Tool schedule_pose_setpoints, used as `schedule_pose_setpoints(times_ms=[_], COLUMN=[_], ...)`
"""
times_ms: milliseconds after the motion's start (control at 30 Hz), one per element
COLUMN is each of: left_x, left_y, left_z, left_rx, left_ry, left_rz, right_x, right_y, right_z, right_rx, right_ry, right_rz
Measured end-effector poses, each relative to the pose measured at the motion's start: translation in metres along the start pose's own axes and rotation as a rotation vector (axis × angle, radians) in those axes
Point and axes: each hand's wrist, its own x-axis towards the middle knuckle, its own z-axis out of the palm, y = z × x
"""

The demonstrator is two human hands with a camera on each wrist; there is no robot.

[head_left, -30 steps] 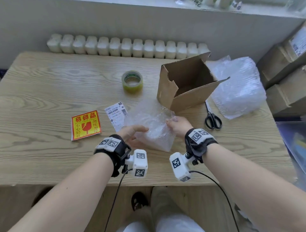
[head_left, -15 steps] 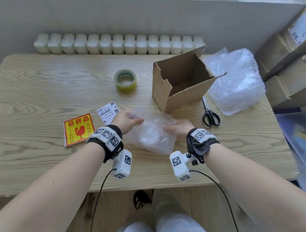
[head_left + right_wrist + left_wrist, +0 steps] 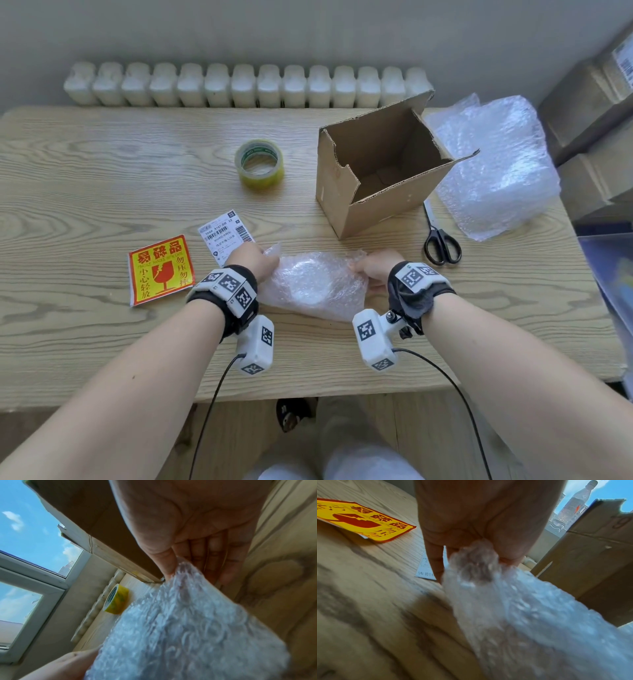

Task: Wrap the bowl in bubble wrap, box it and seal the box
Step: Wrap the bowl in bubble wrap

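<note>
Left hand (image 3: 254,261): fingers curled and pinching the bunched left end of the bubble wrap (image 3: 313,284); the wrist view shows the gathered plastic caught between thumb and fingers. Right hand (image 3: 376,266): thumb and fingers pinching the right end of the same sheet, the thumb pressed on top of the plastic in the wrist view. Bubble wrap: stretched between the two hands, lying on the near middle of the wooden table (image 3: 102,178), folded over a rounded, pale form that shows faintly through it, taken to be the bowl (image 3: 305,279); its outline is too blurred by the plastic to tell more. Shipping label (image 3: 226,233): white, with barcodes, flat on the table, touching the left hand's far side. Fragile sticker (image 3: 161,269): yellow and red, flat, left of the label. Cardboard box (image 3: 380,171): open, flaps up, standing beyond the right hand, apart from the wrap. Tape roll (image 3: 259,163): yellowish, lying flat, left of the box. Scissors (image 3: 440,240): black handles, closed, right of the box. Spare bubble wrap (image 3: 496,164): loose heap at the table's far right, beside the box.
</note>
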Motion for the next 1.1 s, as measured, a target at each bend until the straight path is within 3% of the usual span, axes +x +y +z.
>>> schedule_pose_setpoints(times_ms=[133,200,267,333,433,533,667,800,933,1100], left_x=[-0.001,-0.007,-0.014,-0.022,-0.034,-0.027,-0.021,-0.019,-0.016,-0.014], left_y=[-0.003,0.001,0.008,0.022,0.04,0.035,0.028,0.026,0.026,0.026], left_z=[-0.005,-0.004,-0.004,-0.006,-0.007,-0.006,-0.01,-0.008,-0.006,-0.004], left_rx=[0.022,0.099,0.122,0.01,0.008,0.131,0.167,0.143,0.163,0.154], left_ry=[-0.014,0.049,0.188,0.259,0.057,-0.055,-0.064,-0.102,-0.113,-0.131], left_rz=[-0.011,0.028,0.185,0.46,0.642,0.619,0.628,0.596,0.559,0.516], right_x=[0.001,0.002,0.003,0.003,0.001,-0.003,-0.011,-0.023,-0.039,-0.047], right_y=[-0.002,-0.001,-0.001,-0.003,-0.007,-0.007,-0.005,-0.012,-0.024,-0.03], right_z=[-0.004,-0.002,0.002,0.003,0.001,-0.002,-0.006,-0.009,-0.005,-0.002], right_rx=[-0.053,-0.039,-0.026,-0.054,-0.107,-0.107,-0.146,-0.184,-0.253,-0.261], right_ry=[0.031,0.061,0.073,0.071,0.078,0.072,0.123,0.232,0.183,0.078], right_rz=[0.018,0.015,0.011,0.003,0.011,-0.006,-0.059,-0.338,-0.571,-0.558])
